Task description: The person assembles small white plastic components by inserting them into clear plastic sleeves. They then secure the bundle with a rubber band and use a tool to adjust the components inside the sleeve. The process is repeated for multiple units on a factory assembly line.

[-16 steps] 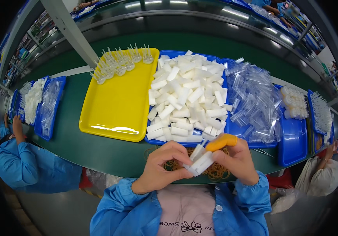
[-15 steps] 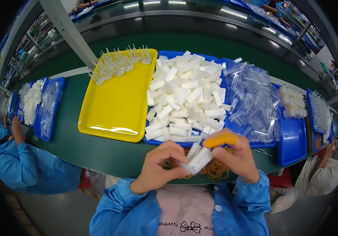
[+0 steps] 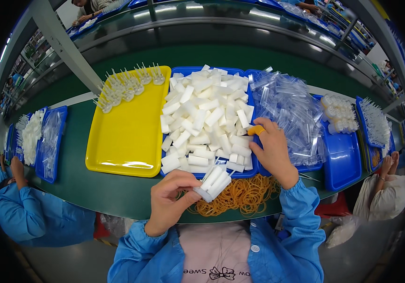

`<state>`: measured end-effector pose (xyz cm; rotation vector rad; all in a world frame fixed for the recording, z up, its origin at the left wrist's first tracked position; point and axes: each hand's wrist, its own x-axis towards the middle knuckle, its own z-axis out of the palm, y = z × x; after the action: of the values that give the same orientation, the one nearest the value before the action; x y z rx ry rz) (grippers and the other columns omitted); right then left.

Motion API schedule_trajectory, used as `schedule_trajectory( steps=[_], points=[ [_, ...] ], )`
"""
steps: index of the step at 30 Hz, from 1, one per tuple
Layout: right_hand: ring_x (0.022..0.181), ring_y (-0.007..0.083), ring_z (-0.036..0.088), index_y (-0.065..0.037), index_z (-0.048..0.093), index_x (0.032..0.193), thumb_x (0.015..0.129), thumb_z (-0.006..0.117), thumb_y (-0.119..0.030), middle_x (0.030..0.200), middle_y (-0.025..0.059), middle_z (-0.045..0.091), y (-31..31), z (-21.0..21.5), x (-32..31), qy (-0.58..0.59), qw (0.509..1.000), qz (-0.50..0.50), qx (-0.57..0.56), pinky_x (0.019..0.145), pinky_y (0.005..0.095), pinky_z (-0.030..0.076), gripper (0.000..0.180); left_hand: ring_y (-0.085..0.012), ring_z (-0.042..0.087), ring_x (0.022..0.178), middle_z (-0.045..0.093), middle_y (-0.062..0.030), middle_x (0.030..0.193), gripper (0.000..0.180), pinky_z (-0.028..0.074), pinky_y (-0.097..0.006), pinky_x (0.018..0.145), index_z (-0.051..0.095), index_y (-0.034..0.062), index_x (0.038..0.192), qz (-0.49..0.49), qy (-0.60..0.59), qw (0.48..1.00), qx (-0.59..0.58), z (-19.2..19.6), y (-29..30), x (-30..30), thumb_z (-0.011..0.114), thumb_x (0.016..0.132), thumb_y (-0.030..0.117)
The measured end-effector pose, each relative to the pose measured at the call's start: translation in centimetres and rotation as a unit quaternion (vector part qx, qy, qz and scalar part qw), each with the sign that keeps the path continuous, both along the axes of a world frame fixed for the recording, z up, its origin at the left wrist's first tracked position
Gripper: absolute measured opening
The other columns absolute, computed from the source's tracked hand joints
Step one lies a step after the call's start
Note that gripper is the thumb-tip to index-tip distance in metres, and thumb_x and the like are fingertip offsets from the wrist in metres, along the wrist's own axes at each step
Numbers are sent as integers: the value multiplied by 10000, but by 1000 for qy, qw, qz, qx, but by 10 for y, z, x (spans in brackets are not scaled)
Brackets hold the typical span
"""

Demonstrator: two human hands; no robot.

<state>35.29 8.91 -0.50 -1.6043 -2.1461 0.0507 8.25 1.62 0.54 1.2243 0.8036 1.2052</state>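
A yellow tray (image 3: 127,141) lay left of the blue bin (image 3: 254,167) of white pieces (image 3: 202,118). The left hand (image 3: 169,200) gripped a small bundle of white pieces (image 3: 213,183) above the rubber bands (image 3: 240,195). The right hand (image 3: 271,148), fingers loosely curled and holding nothing I could see, rested at the bin's right edge.

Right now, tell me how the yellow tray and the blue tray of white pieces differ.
The yellow tray is mostly bare, with small clear spiked parts only along its far edge; the blue tray is heaped with white pieces. No hand touches the yellow tray, while the right hand reaches into the blue tray. Both are shallow rectangular trays lying side by side on the green table.
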Motion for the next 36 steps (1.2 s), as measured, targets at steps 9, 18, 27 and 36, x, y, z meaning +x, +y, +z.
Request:
schedule_trajectory(
  steps=[9, 18, 27, 36],
  points=[
    [975, 292, 534, -10, 624, 879, 733, 677, -114, 1086, 100, 574, -6, 0, 0, 25, 998, 4, 57, 874, 413, 393, 187, -193, 583, 733, 602, -84, 855, 220, 476, -274, 630, 682, 40, 910, 56, 274, 923, 266, 15, -6, 9, 726, 703, -19],
    [792, 152, 584, -5, 616, 926, 872, 557, -126, 810, 75, 611, -33, 54, 3, 366, 916, 59, -156, 779, 303, 453, 145, -206, 595, 716, 612, -53, 826, 315, 479, -292, 582, 710, 68, 915, 6, 246, 892, 380, 19, -2, 12, 684, 609, -2],
    [856, 105, 573, -9, 629, 925, 864, 609, -163, 874, 36, 621, -42, 62, 3, 493, 800, 94, -328, 765, 238, 456, 167, -177, 592, 686, 610, -37, 808, 302, 482, -268, 562, 720, 90, 889, -31, 250, 870, 425, 18, -4, 18, 680, 590, 67],
    [773, 79, 553, -28, 663, 849, 810, 692, -166, 821, 23, 637, -44, 52, -5, 472, 782, 145, -380, 711, 232, 435, 147, -166, 592, 663, 622, -16, 786, 320, 459, -266, 543, 748, 118, 856, -24, 270, 862, 427, 19, -7, 22, 720, 548, 37]
  ],
)
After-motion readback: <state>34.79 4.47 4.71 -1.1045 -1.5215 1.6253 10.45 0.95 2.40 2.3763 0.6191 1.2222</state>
